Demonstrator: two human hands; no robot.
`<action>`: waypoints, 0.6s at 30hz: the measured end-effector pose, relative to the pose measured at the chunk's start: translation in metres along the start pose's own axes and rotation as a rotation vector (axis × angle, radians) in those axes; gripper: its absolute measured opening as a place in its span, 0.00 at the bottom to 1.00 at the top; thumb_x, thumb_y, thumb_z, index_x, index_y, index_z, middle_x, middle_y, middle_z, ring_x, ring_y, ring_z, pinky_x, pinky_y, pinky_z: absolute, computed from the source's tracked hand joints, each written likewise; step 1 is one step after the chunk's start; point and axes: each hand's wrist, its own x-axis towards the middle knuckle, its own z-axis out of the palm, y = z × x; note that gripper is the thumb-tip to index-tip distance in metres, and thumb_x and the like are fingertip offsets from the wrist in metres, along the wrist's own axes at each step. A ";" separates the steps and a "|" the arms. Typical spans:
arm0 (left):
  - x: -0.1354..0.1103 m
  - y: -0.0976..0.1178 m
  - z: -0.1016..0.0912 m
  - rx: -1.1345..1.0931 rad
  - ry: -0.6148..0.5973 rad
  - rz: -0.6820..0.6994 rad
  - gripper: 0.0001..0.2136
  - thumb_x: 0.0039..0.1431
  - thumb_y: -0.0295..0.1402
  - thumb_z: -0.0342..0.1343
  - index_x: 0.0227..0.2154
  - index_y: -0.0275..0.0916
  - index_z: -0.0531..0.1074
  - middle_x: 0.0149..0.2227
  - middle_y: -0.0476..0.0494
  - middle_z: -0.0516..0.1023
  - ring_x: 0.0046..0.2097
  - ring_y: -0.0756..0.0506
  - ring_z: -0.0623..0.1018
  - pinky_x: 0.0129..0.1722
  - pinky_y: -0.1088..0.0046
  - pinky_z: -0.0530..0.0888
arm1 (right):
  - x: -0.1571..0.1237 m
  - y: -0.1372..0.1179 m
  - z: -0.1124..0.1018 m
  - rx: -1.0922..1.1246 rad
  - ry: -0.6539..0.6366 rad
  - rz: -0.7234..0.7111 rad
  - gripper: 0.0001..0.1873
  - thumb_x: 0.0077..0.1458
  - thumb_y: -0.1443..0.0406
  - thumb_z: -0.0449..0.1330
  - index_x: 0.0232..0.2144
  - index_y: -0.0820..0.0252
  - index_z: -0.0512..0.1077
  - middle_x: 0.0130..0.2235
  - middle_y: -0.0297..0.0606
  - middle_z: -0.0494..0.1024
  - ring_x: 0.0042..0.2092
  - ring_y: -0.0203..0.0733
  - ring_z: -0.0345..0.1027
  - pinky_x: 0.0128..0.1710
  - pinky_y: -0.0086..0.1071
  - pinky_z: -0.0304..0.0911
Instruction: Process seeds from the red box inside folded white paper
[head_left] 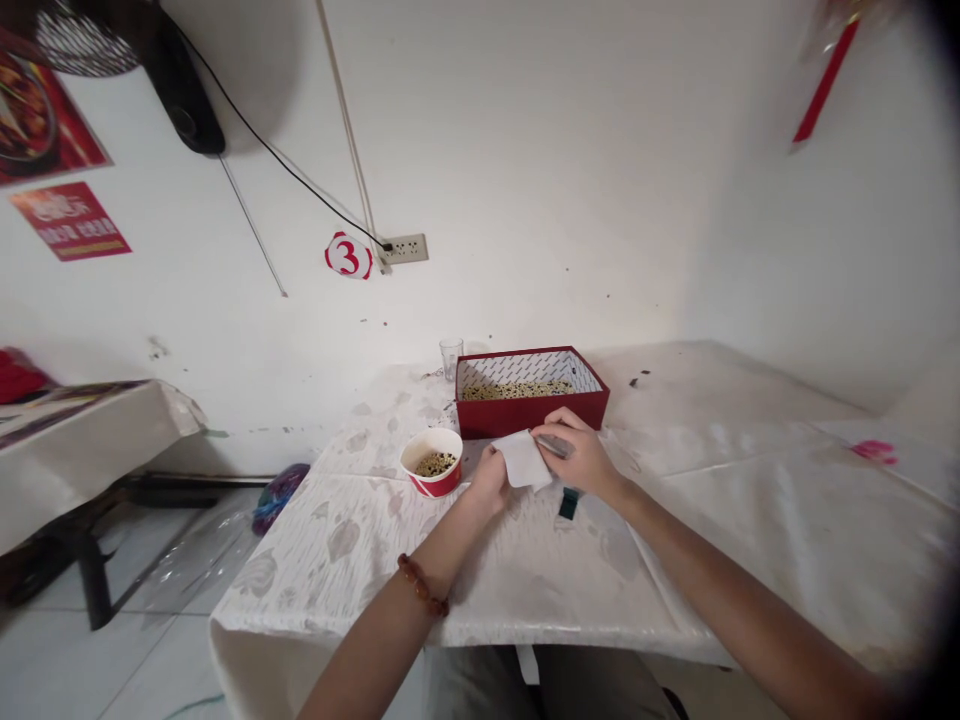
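Above the table, my left hand (490, 476) is closed on the left edge of a small white paper-like square (524, 460); whether it is a flat sheet or a pouch I cannot tell. My right hand (581, 456) is closed around a slim silver-grey tool (553, 447), with its fingertips at the square's upper right corner. Just behind both hands stands a dark red box (517, 415) with pale and dark grains or seeds (517, 391) in it. Left of my left hand is a red and white paper bowl (437, 485) holding similar grains.
A small dark green object (569, 503) lies below my right hand. A clear glass (451, 358) stands behind the box's left end. The patterned white tablecloth (337, 580) hangs over the table's front edge. Another table (97, 440) is at the left, and a wall socket (405, 248) is behind.
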 end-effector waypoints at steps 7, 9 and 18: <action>-0.009 0.007 0.005 0.030 -0.134 -0.017 0.17 0.37 0.32 0.75 0.32 0.36 0.79 0.33 0.42 0.84 0.39 0.40 0.83 0.41 0.67 0.77 | 0.003 -0.009 0.003 0.081 0.049 0.078 0.07 0.64 0.67 0.63 0.42 0.52 0.81 0.40 0.39 0.74 0.38 0.42 0.72 0.38 0.36 0.72; -0.010 0.008 0.005 0.035 -0.134 -0.026 0.18 0.38 0.33 0.75 0.34 0.36 0.80 0.36 0.40 0.85 0.39 0.40 0.83 0.42 0.67 0.77 | 0.003 -0.010 0.001 0.084 0.044 0.075 0.07 0.64 0.66 0.63 0.42 0.53 0.80 0.40 0.39 0.75 0.38 0.42 0.72 0.38 0.37 0.72; -0.004 0.006 0.004 0.035 -0.105 0.000 0.16 0.37 0.24 0.73 0.33 0.35 0.79 0.35 0.41 0.84 0.37 0.43 0.82 0.42 0.68 0.77 | -0.003 -0.002 0.001 0.034 0.000 0.023 0.09 0.64 0.67 0.62 0.45 0.52 0.79 0.42 0.41 0.75 0.41 0.45 0.74 0.40 0.38 0.73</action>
